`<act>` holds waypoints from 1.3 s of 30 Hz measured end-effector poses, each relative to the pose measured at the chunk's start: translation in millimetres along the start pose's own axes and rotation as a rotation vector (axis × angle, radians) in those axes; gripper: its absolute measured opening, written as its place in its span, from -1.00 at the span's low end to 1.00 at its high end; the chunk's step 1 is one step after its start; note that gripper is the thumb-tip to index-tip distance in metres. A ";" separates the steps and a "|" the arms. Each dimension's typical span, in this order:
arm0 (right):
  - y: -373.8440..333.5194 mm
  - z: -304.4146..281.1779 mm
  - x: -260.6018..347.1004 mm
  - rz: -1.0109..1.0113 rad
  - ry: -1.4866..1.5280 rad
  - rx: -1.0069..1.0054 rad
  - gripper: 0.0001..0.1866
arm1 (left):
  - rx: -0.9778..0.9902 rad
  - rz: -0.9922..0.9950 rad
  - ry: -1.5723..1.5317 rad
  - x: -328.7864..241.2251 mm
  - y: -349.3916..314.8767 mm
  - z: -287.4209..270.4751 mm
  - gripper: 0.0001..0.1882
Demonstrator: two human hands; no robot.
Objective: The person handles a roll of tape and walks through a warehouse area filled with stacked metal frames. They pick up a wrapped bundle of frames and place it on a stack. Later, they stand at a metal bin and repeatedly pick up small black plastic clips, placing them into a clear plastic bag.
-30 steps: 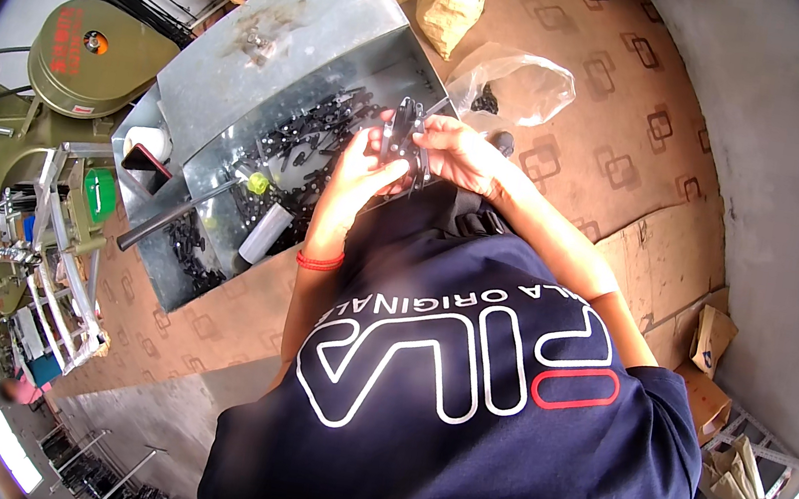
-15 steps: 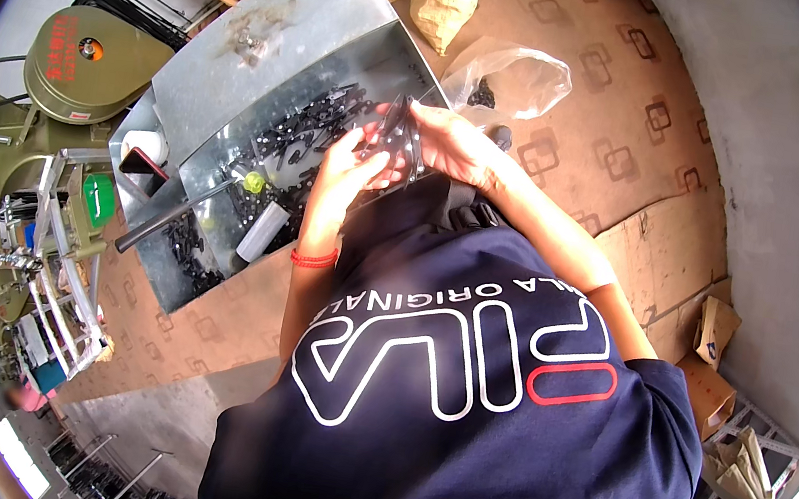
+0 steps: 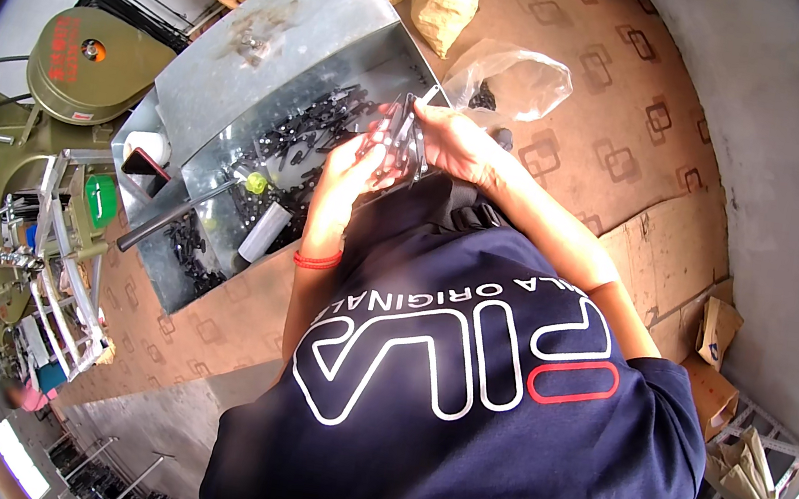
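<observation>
Over the near right part of a grey metal tray [image 3: 408, 49], my two hands are close together around a bunch of slim dark parts [image 3: 408, 140]. My left hand [image 3: 349, 170], with a red band at the wrist, is closed on the bunch from the left. From the right, my right hand [image 3: 455, 146] grips the same parts between thumb and fingers; one pale, shiny end sticks up by its thumb. The exact kind of the parts is too small to tell. More black parts [image 3: 321, 118] lie loose inside the tray.
A dark-handled rod [image 3: 155, 225], a yellow-green piece [image 3: 256, 182] and a whitish block [image 3: 266, 232] are at the tray's left. A phone [image 3: 145, 163] rests beyond them. Green machinery [image 3: 90, 68] stands left; a clear plastic bag [image 3: 523, 79] and paper sacks [image 3: 446, 3] are on the floor.
The parts have shifted between my fingers, and a pale, shiny end now shows above my right thumb. Both hands stay in nearly the same place.
</observation>
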State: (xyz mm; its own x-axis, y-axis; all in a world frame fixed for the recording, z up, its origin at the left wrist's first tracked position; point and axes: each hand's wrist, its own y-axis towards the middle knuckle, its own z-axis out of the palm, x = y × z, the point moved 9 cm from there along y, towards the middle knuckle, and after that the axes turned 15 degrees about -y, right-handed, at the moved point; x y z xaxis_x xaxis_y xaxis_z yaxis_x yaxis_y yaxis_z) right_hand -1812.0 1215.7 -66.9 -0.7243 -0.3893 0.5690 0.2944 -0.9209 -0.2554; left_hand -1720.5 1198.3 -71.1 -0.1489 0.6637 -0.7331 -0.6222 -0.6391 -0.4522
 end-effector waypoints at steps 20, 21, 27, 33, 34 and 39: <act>-2.1 6.3 5.4 -0.045 -0.048 0.063 -0.67 | -0.072 0.117 0.153 -8.8 7.6 6.1 -0.71; -1.7 6.1 4.2 -0.041 -0.043 0.060 -0.67 | -0.074 0.114 0.152 -9.0 7.2 5.7 -0.70; -0.7 3.6 4.7 -0.033 -0.049 -0.006 -0.71 | -0.032 0.101 0.164 -1.8 9.3 2.5 -0.62; -0.1 2.2 7.1 -0.130 -0.103 -0.041 -0.74 | 0.010 0.151 0.119 -6.7 12.6 10.3 -0.63; 3.0 2.2 4.0 -0.139 -0.092 -0.030 -0.74 | -0.012 0.124 0.109 -4.4 14.4 8.5 -0.64; 15.6 8.6 3.5 -0.107 -0.027 0.047 -0.57 | -0.026 0.197 0.266 -15.0 20.1 5.8 -0.61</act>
State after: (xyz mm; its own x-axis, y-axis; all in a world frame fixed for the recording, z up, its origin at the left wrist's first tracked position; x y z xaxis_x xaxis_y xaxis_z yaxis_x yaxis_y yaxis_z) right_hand -1804.6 1199.8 -62.2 -0.7365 -0.2888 0.6117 0.2457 -0.9567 -0.1559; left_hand -1735.3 1177.7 -66.2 -0.0565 0.4038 -0.9131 -0.5812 -0.7569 -0.2988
